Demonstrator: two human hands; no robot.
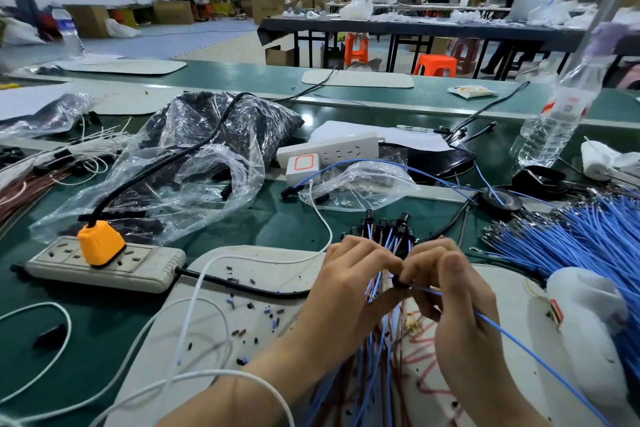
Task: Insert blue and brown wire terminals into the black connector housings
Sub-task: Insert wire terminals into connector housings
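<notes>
The right hand (453,288) pinches a single blue wire (512,336) between thumb and curled fingers. The wire's long axis runs from the near right corner of the bench (284,218) up and leftward, straight toward the left hand (349,274). There, the left fingertips pinch one black housing (399,282), its opening apparently facing the wire's tip. The tip sits at the housing's mouth; whether the terminal is already seated cannot be told. The coming push would follow that same line, right hand driving and left hand bracing.

The left hand also grips a bundle of blue and brown wires (381,340), which hangs toward the near edge. A cluster of fitted housings (384,229) stands above the knuckles: roughly eight, overlapping too much for an exact count.

One large heap of loose blue wires (588,239) lies at the right edge, past counting. One sheaf of brown wires (24,191) lies at the left edge.
</notes>
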